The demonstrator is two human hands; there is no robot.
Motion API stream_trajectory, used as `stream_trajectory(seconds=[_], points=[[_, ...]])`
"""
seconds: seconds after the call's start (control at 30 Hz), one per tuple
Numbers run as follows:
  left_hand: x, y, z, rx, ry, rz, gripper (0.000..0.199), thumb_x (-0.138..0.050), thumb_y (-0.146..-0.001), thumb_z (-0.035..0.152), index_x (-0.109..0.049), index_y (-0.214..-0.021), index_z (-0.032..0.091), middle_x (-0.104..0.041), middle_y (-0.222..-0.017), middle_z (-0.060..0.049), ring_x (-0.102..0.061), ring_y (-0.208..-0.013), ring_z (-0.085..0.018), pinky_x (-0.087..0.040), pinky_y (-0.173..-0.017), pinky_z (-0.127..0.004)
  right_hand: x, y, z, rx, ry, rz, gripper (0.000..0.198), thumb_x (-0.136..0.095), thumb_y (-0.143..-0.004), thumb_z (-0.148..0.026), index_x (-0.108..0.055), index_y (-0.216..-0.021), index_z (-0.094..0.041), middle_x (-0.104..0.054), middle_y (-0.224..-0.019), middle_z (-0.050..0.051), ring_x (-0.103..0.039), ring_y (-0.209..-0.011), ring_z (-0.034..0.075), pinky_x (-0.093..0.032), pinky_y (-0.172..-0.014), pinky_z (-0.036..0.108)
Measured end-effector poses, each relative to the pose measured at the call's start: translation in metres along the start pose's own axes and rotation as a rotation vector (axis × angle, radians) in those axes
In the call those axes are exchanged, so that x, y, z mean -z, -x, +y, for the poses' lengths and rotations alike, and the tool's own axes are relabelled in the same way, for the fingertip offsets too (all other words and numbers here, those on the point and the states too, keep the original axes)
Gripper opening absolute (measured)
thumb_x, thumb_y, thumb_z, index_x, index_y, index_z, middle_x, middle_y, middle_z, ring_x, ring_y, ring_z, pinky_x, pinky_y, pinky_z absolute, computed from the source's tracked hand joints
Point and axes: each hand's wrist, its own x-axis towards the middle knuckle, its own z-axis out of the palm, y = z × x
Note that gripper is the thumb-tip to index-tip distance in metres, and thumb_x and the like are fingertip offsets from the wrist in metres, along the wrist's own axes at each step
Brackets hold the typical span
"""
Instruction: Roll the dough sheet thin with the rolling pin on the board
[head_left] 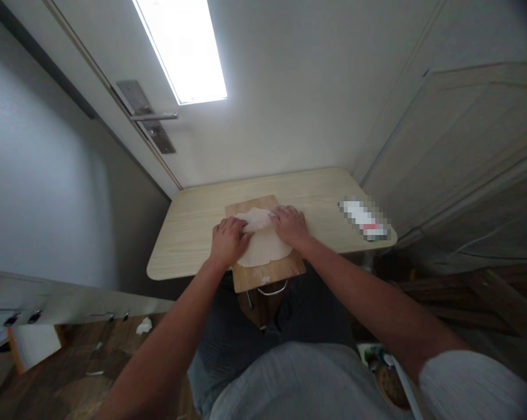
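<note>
A thin, pale sheet of dough (265, 248) lies on a wooden cutting board (269, 276). Its far part (258, 217) looks lifted or folded over, with an uneven edge. At the left side of that part, my left hand (229, 238) is closed on the dough, thumb toward the middle. My right hand (290, 224) grips the dough's right side with bent fingers. Both hands hold the same sheet, a short distance apart. The undersides of the fingers are hidden. A little flour or dough residue marks the board's near end.
The board rests on a light wood-look table (193, 233) and overhangs its near edge. A blurred-out flat object (363, 219) lies at the table's right end. Behind the table stands a white door with a metal handle (153, 116). My legs are under the near edge.
</note>
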Motion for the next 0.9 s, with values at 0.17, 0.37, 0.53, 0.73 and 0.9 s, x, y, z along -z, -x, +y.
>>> stream_trajectory(seconds=[0.17, 0.37, 0.53, 0.73, 0.9], points=[[0.000, 0.000, 0.027, -0.111, 0.056, -0.070, 0.029, -0.057, -0.093, 0.043, -0.062, -0.114, 0.024, -0.064, -0.116, -0.007, -0.054, -0.112, -0.027, -0.041, -0.094, -0.041, 0.014, 0.001, 0.026, -0.055, -0.028, 0.038, 0.043, -0.031, -0.103, -0.041, -0.069, -0.115, -0.025, -0.066, -0.126, 0.006, -0.055, -0.117, 0.023, -0.036, -0.101, 0.037], [-0.005, -0.003, 0.045, -0.065, 0.043, -0.117, 0.034, -0.055, -0.093, 0.050, -0.062, -0.115, 0.025, -0.064, -0.118, -0.007, -0.054, -0.113, -0.027, -0.041, -0.095, -0.042, 0.006, 0.006, 0.034, -0.105, 0.037, 0.086, 0.044, -0.037, -0.101, -0.044, -0.064, -0.127, -0.021, -0.066, -0.127, 0.010, -0.055, -0.117, 0.025, -0.036, -0.098, 0.038], [-0.011, -0.011, 0.049, -0.017, -0.006, -0.060, 0.049, -0.038, -0.097, 0.059, -0.054, -0.133, 0.029, -0.055, -0.143, -0.004, -0.045, -0.131, -0.028, -0.034, -0.107, -0.048, 0.002, 0.004, 0.029, -0.059, 0.073, 0.145, 0.040, -0.038, -0.101, -0.041, -0.066, -0.122, -0.021, -0.067, -0.124, 0.010, -0.056, -0.114, 0.025, -0.036, -0.096, 0.037], [-0.017, -0.029, 0.051, 0.039, -0.067, -0.049, 0.054, -0.023, -0.101, 0.055, -0.045, -0.144, 0.032, -0.046, -0.153, -0.003, -0.036, -0.141, -0.026, -0.027, -0.114, -0.050, 0.002, -0.007, 0.033, -0.044, 0.090, 0.131, 0.043, -0.037, -0.101, -0.042, -0.065, -0.124, -0.020, -0.068, -0.124, 0.011, -0.057, -0.114, 0.025, -0.036, -0.095, 0.037], [-0.022, -0.049, 0.046, 0.052, -0.079, -0.075, 0.057, -0.022, -0.101, 0.057, -0.045, -0.145, 0.032, -0.044, -0.155, -0.004, -0.035, -0.142, -0.028, -0.026, -0.115, -0.051, 0.001, -0.016, 0.033, -0.039, 0.098, 0.149, 0.043, -0.037, -0.100, -0.044, -0.066, -0.121, -0.020, -0.069, -0.121, 0.010, -0.058, -0.111, 0.026, -0.036, -0.094, 0.037]])
